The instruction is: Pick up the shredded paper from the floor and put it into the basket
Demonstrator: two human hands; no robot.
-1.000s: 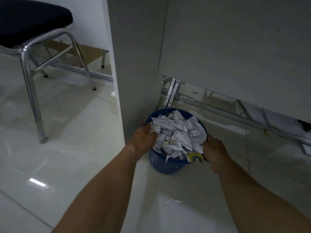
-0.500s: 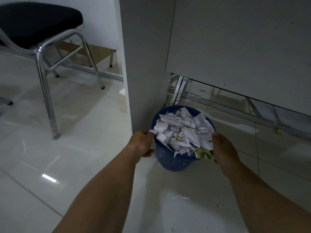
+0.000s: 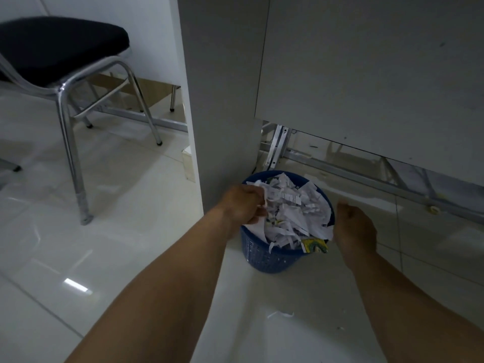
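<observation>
A blue plastic basket stands on the white tiled floor against a grey desk panel. White shredded paper is heaped above its rim, and a yellow-green printed scrap hangs over the front edge. My left hand is at the left rim, fingers curled into the white paper there. My right hand is beside the right rim, fingers curled, with nothing visible in it; its lower edge is close to the paper. A small white shred lies on the floor in front of the basket.
The grey desk panel rises directly behind and to the left of the basket. A chrome-legged chair with a black seat stands at the left. A metal frame rail runs along the floor under the desk at the right.
My left hand has moved from the basket's outer side up onto the paper at the left rim. My right hand stays by the right rim.
</observation>
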